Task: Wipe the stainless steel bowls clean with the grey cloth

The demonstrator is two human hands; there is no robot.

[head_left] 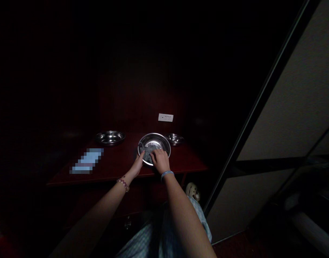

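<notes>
A shiny metal bowl [153, 135] stands tilted toward me above the front of the dark red table. My left hand [137, 164] grips its lower left rim, thumb over the edge. Inside the bowl lies a crumpled grey cloth [147, 153]. My right hand [160, 160] reaches over the near right rim, with its fingers closed on the cloth against the bowl's inner wall. The right fingertips are partly hidden by the cloth and the dim light.
On the table [121, 168], a wide metal bowl [110, 138] sits at the back left and smaller metal bowls [175, 138] at the back right. A blurred-out blue-white rectangle [86, 161] lies left. A wall socket [166, 117] is behind; a sliding panel [285, 107] stands right.
</notes>
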